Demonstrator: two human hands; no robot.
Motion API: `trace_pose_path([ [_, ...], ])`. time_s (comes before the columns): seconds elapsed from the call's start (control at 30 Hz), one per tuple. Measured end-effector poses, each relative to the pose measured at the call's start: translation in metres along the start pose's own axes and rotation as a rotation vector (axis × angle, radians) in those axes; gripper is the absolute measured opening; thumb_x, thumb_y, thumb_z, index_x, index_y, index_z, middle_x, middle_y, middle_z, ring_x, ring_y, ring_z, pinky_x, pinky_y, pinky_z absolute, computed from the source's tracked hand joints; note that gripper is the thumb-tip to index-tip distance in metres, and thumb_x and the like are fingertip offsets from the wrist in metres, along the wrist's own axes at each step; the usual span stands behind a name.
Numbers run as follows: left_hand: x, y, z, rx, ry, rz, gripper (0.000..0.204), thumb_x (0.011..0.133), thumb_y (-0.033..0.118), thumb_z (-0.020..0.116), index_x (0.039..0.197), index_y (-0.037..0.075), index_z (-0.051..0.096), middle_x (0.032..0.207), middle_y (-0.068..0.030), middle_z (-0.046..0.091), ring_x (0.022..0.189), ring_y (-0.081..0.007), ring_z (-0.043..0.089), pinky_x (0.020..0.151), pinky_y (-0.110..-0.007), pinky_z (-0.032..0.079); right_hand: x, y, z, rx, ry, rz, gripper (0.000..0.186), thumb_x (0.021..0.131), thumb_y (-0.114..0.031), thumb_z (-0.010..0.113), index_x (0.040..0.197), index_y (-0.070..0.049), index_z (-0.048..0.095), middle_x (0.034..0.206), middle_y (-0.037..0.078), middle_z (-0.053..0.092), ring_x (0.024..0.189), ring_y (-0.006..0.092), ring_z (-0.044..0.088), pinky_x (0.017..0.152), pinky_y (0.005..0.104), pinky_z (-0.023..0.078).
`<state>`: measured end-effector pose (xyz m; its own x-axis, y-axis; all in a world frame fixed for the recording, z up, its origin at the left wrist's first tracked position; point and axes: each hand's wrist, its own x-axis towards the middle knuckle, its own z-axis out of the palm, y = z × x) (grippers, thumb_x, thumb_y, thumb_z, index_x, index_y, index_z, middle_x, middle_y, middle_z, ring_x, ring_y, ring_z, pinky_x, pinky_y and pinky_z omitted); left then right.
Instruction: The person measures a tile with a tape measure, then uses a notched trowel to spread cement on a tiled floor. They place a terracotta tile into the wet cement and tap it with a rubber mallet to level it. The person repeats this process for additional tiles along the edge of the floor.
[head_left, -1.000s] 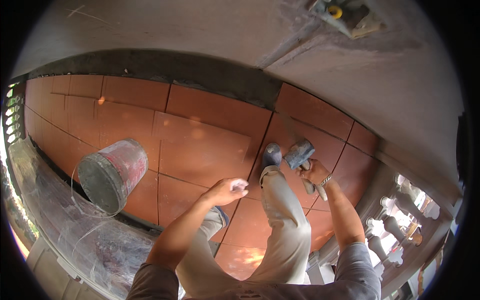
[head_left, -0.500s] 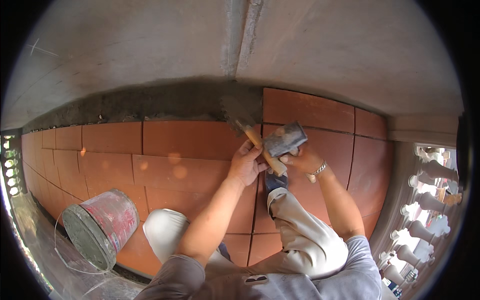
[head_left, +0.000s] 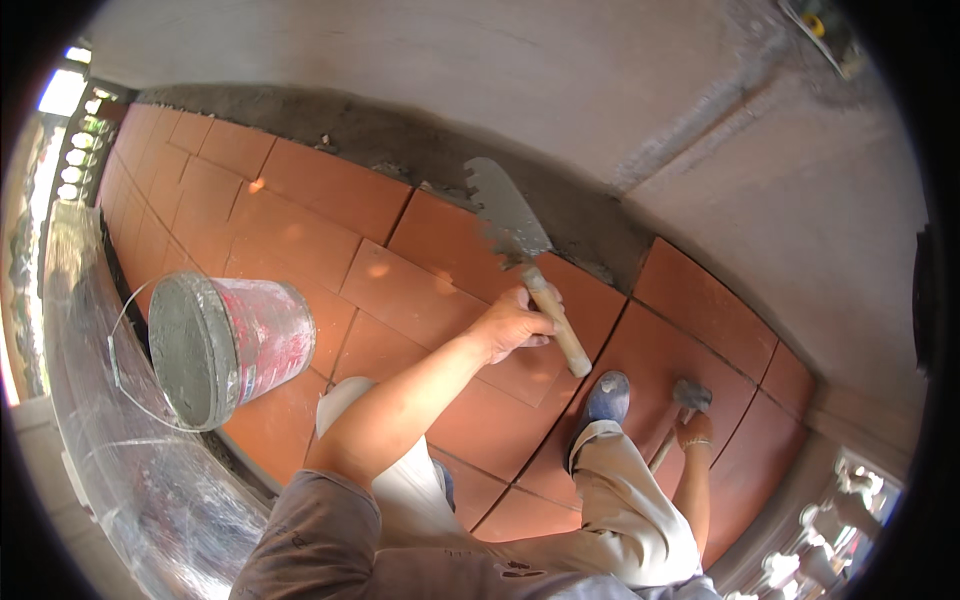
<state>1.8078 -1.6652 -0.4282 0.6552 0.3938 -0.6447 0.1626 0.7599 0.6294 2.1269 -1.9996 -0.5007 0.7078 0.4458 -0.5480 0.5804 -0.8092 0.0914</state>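
Observation:
My left hand (head_left: 518,322) is closed around the wooden handle of a trowel (head_left: 510,215). The trowel's grey blade, notched and ragged along one edge, points away from me over the terracotta tiles (head_left: 450,400) and the strip of mortar. My right hand (head_left: 694,430) is low at the right, past my shoe, around a mallet (head_left: 692,395). The mallet has a dark block head and a pale wooden handle; its head is close to the tiles, but whether it touches them I cannot tell. The fingers of that hand are partly hidden.
A bucket (head_left: 265,335) full of grey mortar, with a wire handle, stands at the left. Wet mortar (head_left: 350,130) runs along the foot of the grey wall (head_left: 400,50). Plastic sheeting (head_left: 150,470) covers the left edge; balusters (head_left: 830,540) stand at the lower right.
The two hands have separated. My right hand has gone down and right with the mallet, while the trowel has been raised in my left hand. The view has turned.

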Motion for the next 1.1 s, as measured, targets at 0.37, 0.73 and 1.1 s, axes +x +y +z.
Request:
trace_pose_path([
  [0.37,-0.021,0.047,-0.061,0.98,-0.291,0.271,0.096,0.083,0.041,0.073,0.154,-0.001,0.025,0.146,-0.0267,0.046,0.137,-0.0362,0.046,0.112,-0.044,0.039,-0.048,-0.287,-0.18,0.765,-0.861,-0.797,0.052,0.1,-0.051,0.052,0.116,-0.001,0.055,0.078,0.01,0.065,0.079,0.0179,0.066,0.072,0.0374,0.054],
  [0.73,-0.015,-0.009,-0.19,1.365,0.577,-0.742,0.142,0.067,0.059,0.085,0.157,0.003,-0.011,0.159,-0.0364,0.003,0.138,-0.0573,0.033,0.105,-0.049,0.046,0.058,-0.477,-0.173,-0.402,0.018,-1.0,0.03,0.098,-0.028,0.057,0.117,-0.005,0.053,0.102,0.021,0.07,0.096,0.0386,0.068,0.081,0.049,0.053],
  [1.1,-0.009,-0.008,-0.192,1.353,0.575,-0.759,0.144,0.065,0.06,0.086,0.156,0.0,-0.009,0.158,-0.0397,0.002,0.137,-0.0605,0.031,0.107,-0.049,0.044,0.058,-0.544,-0.171,-0.559,0.038,-0.941,0.025,0.101,-0.024,0.05,0.121,-0.009,0.057,0.105,0.014,0.072,0.099,0.0319,0.069,0.083,0.0461,0.055],
])
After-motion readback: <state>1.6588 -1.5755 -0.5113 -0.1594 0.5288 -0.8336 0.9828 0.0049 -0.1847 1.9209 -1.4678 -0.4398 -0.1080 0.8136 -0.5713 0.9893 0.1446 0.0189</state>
